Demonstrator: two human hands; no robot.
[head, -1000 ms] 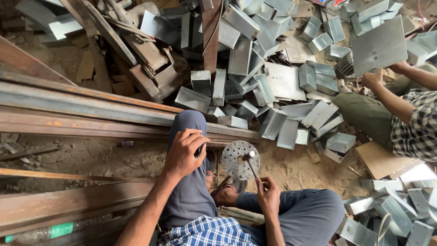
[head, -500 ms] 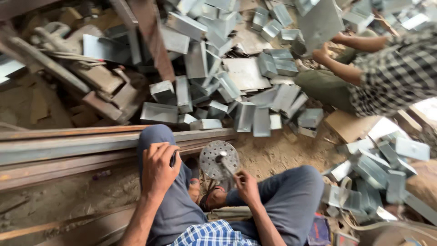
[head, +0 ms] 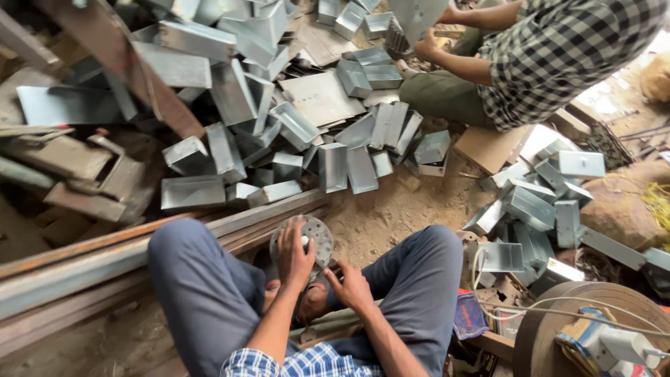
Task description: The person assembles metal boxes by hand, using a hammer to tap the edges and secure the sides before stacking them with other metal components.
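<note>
The perforated round metal disc (head: 310, 241) stands near-upright on edge between the seated person's knees, close to the near centre of the scene, its flat face turned toward the camera; being round it has no long axis, and its plane runs roughly left to right. The left hand (head: 294, 257) lies directly over the disc's face, fingers spread and curled about it, in contact with its left and lower part; it is the nearer hand. The right hand (head: 351, 287) sits just right of and nearer than the disc, fingers loosely bent, pointing toward the disc's lower edge; whether it touches or grips anything cannot be told. Folded sheet-metal boxes (head: 333, 166) lie heaped on the far side; a co-worker's hand (head: 427, 47) holds a metal sheet (head: 417, 15) at far right.
</note>
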